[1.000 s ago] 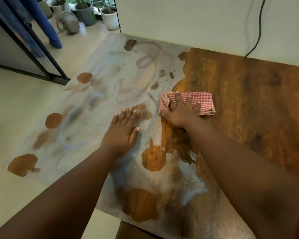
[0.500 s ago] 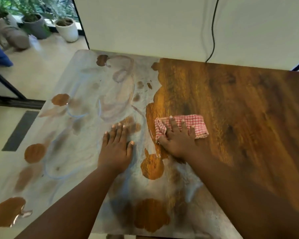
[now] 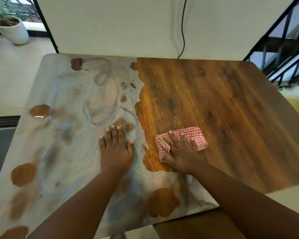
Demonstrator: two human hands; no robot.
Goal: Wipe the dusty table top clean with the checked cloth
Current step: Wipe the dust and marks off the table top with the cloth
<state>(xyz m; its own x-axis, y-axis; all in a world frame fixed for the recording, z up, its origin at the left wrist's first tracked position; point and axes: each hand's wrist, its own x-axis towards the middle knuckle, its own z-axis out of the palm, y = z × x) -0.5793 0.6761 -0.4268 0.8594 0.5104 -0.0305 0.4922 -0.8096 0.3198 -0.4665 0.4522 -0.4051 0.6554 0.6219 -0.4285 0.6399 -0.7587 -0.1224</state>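
Checked cloth [image 3: 183,140] lies folded under our right hand [image 3: 181,152], fingers spread flat, pressing it onto the table top [image 3: 223,109] near the front, where bare wood meets pale dust. Our left hand [image 3: 116,150] rests open, palm down, on the dusty half. A black cable [image 3: 184,28] hangs down the wall behind; a potted plant [image 3: 11,28] stands far left.

Under my right fingers [image 3: 177,141] the checked cloth [image 3: 195,136] is showing red-and-white squares. Beyond them the table top [image 3: 214,104] is glowing streaky orange-brown; around my left fingers [image 3: 113,135] pale grey dust [image 3: 67,94] is lying, brown-blotched.
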